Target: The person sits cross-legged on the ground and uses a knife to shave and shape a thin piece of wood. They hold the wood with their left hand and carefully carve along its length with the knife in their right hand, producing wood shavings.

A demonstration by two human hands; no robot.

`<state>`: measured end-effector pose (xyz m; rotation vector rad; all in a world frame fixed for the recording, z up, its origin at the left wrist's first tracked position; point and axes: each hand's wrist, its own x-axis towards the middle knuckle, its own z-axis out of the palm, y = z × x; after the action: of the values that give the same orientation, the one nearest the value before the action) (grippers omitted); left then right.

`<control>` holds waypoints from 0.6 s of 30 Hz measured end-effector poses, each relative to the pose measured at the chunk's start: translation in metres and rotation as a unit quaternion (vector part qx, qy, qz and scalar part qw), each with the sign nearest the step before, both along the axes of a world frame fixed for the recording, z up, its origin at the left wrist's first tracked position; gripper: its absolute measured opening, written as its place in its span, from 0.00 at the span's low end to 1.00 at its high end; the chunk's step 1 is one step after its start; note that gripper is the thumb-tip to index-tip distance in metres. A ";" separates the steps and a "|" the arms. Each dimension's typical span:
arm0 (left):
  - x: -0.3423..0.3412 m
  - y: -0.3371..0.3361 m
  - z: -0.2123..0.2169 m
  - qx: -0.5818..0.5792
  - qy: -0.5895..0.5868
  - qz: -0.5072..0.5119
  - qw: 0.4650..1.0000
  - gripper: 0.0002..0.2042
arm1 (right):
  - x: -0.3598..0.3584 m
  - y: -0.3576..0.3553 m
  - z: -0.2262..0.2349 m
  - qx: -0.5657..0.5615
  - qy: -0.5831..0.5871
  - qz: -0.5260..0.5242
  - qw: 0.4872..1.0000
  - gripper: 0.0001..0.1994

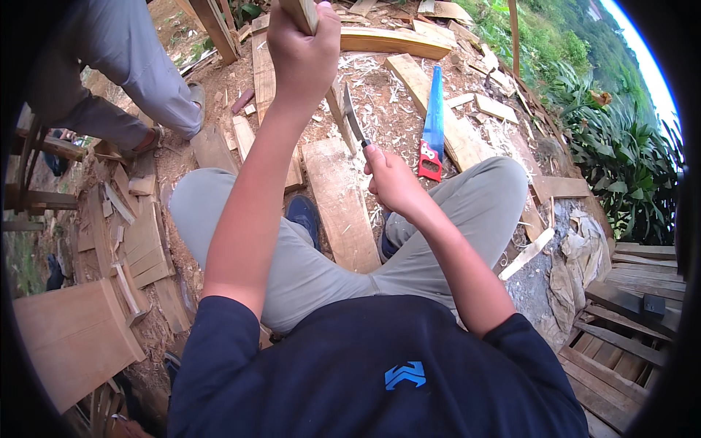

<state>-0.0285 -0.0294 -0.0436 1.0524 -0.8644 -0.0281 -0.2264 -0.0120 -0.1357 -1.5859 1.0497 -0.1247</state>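
Note:
My left hand (303,51) is raised and closed around the top of an upright wooden stick (336,109), whose lower end stands among the wood shavings. My right hand (391,179) grips the handle of a curved knife (353,117). The blade points up and lies against the stick's right side, below my left hand. I sit with knees spread in grey trousers, a wide plank (342,204) lying on the ground between my legs.
A handsaw with a blue blade and red handle (432,128) lies on a board to the right. Planks, offcuts and shavings cover the dirt. Another person's grey-trousered legs (131,73) stand at upper left. Wooden furniture parts (73,336) sit lower left, slatted pallets (628,321) lower right.

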 end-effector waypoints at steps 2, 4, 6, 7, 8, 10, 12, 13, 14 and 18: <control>-0.004 0.002 -0.007 0.028 0.015 -0.011 0.999 0.07 | -0.005 0.003 0.004 0.212 -0.014 -0.064 0.975 0.24; -0.004 -0.002 -0.011 0.019 -0.062 0.031 0.997 0.06 | -0.014 -0.002 0.001 0.261 -0.058 -0.078 0.960 0.22; -0.012 0.002 -0.007 0.018 -0.019 0.008 1.000 0.05 | -0.022 -0.006 0.003 0.232 -0.082 -0.091 0.965 0.21; -0.017 0.004 0.005 0.013 0.025 -0.022 0.999 0.05 | -0.024 -0.008 0.003 0.207 -0.090 -0.107 0.968 0.20; -0.021 0.005 0.015 0.009 0.070 -0.051 0.996 0.05 | -0.028 -0.013 0.001 0.196 -0.103 -0.141 0.965 0.19; -0.009 0.010 0.025 -0.014 -0.009 -0.023 1.000 0.04 | -0.032 -0.022 -0.007 0.120 -0.120 -0.149 0.974 0.19; -0.017 0.015 0.037 -0.054 0.022 -0.036 0.998 0.05 | -0.036 -0.030 -0.009 0.062 -0.094 -0.127 0.985 0.19; -0.021 0.016 0.038 -0.048 0.028 -0.042 0.998 0.06 | -0.036 -0.031 -0.008 0.045 -0.087 -0.122 0.988 0.19; -0.024 0.017 0.039 -0.042 0.035 -0.049 0.997 0.06 | -0.037 -0.031 -0.006 0.029 -0.081 -0.117 0.989 0.19; -0.028 0.010 0.029 -0.013 0.010 -0.061 0.998 0.07 | -0.037 -0.031 -0.015 -0.100 -0.055 -0.039 0.993 0.21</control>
<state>-0.0564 -0.0190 -0.0146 0.9726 -0.9085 -0.1298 -0.2630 -0.0429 -0.1507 -1.6980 1.0375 -0.3765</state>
